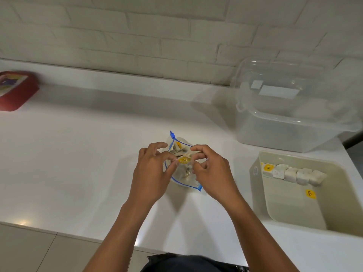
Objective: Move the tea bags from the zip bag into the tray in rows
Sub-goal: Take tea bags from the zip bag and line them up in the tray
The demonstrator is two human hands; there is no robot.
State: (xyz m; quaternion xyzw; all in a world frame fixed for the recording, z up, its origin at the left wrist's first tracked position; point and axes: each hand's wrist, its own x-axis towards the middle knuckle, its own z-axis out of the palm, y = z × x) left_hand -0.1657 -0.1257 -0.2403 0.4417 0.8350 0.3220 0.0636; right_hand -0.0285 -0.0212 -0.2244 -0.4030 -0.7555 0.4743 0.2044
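both hands (181,169) pinch tea bag (183,159) over zip bag (184,176) | tray (259,195) rt

Wall (137,26): white painted brick, running behind the bench.
Bench (78,154): a glossy white top, met by the wall at the back; soft shadows and small glints of light are seen near its front edge.
Floor (29,252): pale tiles with thin joints, seen at lower left below the bench edge.
Light: even and diffuse, thrown from above.
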